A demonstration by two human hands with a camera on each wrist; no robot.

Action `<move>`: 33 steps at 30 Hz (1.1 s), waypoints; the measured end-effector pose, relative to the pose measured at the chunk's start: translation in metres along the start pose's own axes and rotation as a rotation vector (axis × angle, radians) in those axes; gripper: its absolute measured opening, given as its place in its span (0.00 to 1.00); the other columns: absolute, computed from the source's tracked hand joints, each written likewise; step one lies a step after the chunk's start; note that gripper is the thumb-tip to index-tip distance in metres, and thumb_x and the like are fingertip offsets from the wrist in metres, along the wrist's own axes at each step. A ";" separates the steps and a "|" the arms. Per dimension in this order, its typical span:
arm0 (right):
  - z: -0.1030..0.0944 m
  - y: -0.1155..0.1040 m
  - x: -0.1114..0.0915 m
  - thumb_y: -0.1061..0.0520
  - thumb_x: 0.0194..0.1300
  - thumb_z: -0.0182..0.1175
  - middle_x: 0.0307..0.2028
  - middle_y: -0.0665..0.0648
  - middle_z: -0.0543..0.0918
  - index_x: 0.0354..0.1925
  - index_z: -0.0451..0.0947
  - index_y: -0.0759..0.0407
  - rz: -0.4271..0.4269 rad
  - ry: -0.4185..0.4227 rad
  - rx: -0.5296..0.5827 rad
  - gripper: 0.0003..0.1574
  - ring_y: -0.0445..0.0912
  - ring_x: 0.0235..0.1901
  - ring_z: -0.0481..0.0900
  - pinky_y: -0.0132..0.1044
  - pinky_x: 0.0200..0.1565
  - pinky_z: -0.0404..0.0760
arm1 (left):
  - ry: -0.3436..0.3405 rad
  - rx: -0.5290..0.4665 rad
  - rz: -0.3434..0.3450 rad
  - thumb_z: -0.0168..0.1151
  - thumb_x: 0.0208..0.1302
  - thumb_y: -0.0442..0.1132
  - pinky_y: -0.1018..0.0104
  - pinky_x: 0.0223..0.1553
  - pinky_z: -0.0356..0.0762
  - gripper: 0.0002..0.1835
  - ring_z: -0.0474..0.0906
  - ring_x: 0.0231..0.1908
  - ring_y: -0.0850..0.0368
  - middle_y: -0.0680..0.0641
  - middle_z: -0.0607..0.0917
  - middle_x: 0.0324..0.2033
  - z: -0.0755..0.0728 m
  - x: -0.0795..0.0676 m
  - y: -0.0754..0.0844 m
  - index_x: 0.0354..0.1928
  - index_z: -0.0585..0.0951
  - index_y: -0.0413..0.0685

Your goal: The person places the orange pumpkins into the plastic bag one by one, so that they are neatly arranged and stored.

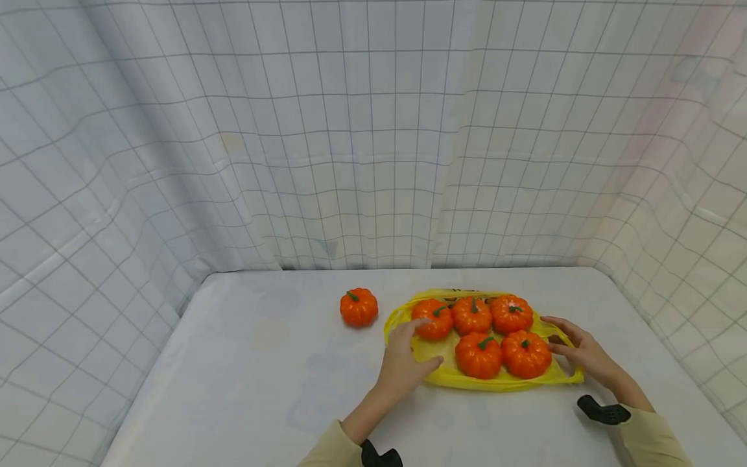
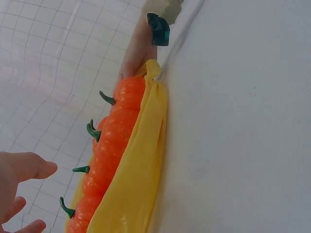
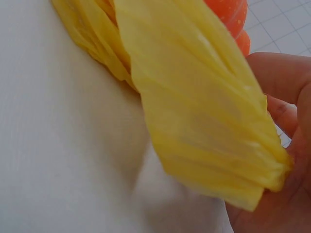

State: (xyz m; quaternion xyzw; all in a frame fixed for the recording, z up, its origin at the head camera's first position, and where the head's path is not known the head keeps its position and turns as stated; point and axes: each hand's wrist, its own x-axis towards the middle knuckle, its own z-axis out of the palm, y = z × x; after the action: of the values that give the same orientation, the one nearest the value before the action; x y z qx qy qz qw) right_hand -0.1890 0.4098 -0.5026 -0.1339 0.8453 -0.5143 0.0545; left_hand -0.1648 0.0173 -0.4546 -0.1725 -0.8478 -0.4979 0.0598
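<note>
Five small orange pumpkins with green stems, one of them a pumpkin (image 1: 478,355) at the front, lie in a spread yellow plastic bag (image 1: 467,383). Over the bag's left end is my left hand (image 1: 403,363), fingers apart, beside the leftmost pumpkin (image 1: 433,319). The left wrist view shows its thumb (image 2: 34,166) off the pumpkins. At the bag's right end, my right hand (image 1: 589,353) reaches among the handle film with fingers extended near a pumpkin (image 1: 526,355). In the right wrist view the yellow bag (image 3: 204,111) lies against the palm and hides part of the fingers.
One more pumpkin (image 1: 358,307) sits on the white table (image 1: 233,363), left of the bag. White grid-patterned curtains (image 1: 362,130) hang behind the table and along both sides. Each wrist carries a black strap-like device (image 1: 604,411).
</note>
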 end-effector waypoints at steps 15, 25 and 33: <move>-0.002 -0.002 0.006 0.54 0.70 0.54 0.62 0.37 0.63 0.69 0.57 0.64 0.054 0.017 -0.053 0.35 0.23 0.47 0.74 0.44 0.59 0.74 | 0.131 0.006 -0.017 0.72 0.50 0.38 0.58 0.46 0.78 0.33 0.72 0.52 0.45 0.42 0.77 0.55 -0.026 0.003 -0.019 0.60 0.73 0.46; 0.000 -0.002 0.009 0.52 0.70 0.55 0.61 0.38 0.63 0.69 0.57 0.64 0.089 0.036 -0.027 0.36 0.21 0.46 0.71 0.77 0.56 0.55 | 0.210 0.058 -0.045 0.73 0.49 0.37 0.62 0.45 0.75 0.33 0.72 0.52 0.46 0.44 0.77 0.54 -0.038 0.007 -0.031 0.60 0.73 0.50; 0.000 -0.003 0.011 0.53 0.70 0.54 0.62 0.40 0.64 0.69 0.58 0.64 0.066 0.037 -0.046 0.35 0.24 0.54 0.65 0.71 0.59 0.60 | 0.369 0.095 -0.024 0.73 0.48 0.35 0.50 0.53 0.74 0.29 0.72 0.52 0.43 0.42 0.79 0.52 -0.051 0.016 -0.049 0.55 0.75 0.41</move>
State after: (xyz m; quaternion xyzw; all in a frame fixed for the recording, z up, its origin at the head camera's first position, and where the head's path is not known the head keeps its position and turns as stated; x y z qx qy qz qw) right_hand -0.1985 0.4052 -0.4999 -0.0977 0.8617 -0.4952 0.0528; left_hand -0.2007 -0.0444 -0.4654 -0.0653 -0.8469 -0.4814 0.2162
